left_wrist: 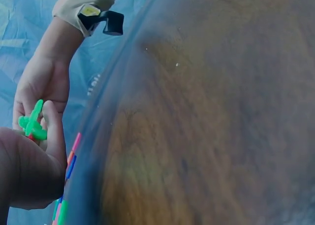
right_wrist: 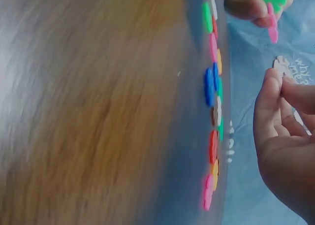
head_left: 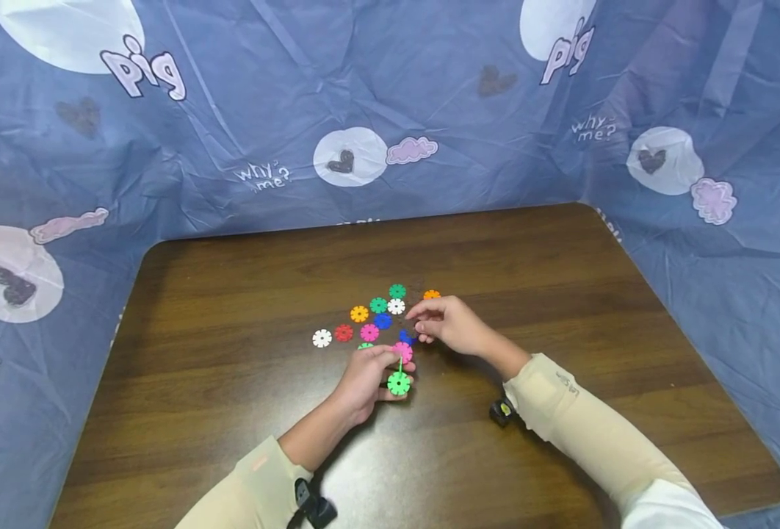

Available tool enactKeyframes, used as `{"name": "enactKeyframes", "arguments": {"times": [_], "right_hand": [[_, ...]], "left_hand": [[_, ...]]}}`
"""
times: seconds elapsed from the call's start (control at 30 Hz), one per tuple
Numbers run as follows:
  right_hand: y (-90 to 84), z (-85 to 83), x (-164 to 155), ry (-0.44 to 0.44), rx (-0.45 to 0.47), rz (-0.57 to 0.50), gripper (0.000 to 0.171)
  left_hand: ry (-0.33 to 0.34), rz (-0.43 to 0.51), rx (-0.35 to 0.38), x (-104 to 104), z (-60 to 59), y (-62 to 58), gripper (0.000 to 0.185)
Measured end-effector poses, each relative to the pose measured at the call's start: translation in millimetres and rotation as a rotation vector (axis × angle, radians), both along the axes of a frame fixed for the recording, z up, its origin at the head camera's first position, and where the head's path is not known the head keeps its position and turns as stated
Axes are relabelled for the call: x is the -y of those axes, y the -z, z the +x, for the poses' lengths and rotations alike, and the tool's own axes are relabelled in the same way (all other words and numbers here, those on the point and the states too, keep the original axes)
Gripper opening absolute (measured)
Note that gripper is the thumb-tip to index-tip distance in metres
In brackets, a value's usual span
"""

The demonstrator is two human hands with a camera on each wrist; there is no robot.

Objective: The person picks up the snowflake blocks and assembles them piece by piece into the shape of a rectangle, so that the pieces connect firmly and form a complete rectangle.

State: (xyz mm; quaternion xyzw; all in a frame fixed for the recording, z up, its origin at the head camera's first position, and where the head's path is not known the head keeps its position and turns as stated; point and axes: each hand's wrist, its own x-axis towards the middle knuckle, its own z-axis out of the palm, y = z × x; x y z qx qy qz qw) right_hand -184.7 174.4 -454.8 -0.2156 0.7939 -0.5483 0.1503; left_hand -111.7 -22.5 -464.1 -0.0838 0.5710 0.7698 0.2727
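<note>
left hand (head_left: 366, 378) is gripping joined green-pink discs (head_left: 399, 371) above the table's middle | right hand (head_left: 449, 325) is pinching a small piece, unclear which | risk: a skewed slot is popping the discs apart, scattering loose discs (head_left: 370, 317)

The table (head_left: 231, 308) is dark brown wood grain. Scattered on it are little toothed discs (head_left: 370, 319): white, red, orange, pink, blue and green. The joined piece (head_left: 399, 371) is bright green with pink. Both sleeves (head_left: 582, 426) are pale beige. The backdrop cloth (head_left: 231, 110) is dusky blue, printed with white circles, dark hearts and lilac clouds.
</note>
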Motion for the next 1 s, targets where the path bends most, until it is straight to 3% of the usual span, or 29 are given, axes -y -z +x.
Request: {"name": "enactKeyframes", "arguments": {"times": [0.13, 0.63, 1.0], "right_hand": [[-1.5, 0.9, 5, -0.001, 0.051, -0.064, 0.016], [-0.7, 7.8, 14, 0.009, 0.136, -0.079, 0.005], [-0.2, 10.4, 22, -0.016, 0.151, -0.178, 0.007]], "left_hand": [[0.005, 0.027, 0.006, 0, 0.8, -1.1, 0.025], [0.007, 0.089, -0.006, 0, 1.1, -8.6, 0.022], [-0.064, 0.107, 0.008, -1, 1.2, -14.2, 0.016]]}}
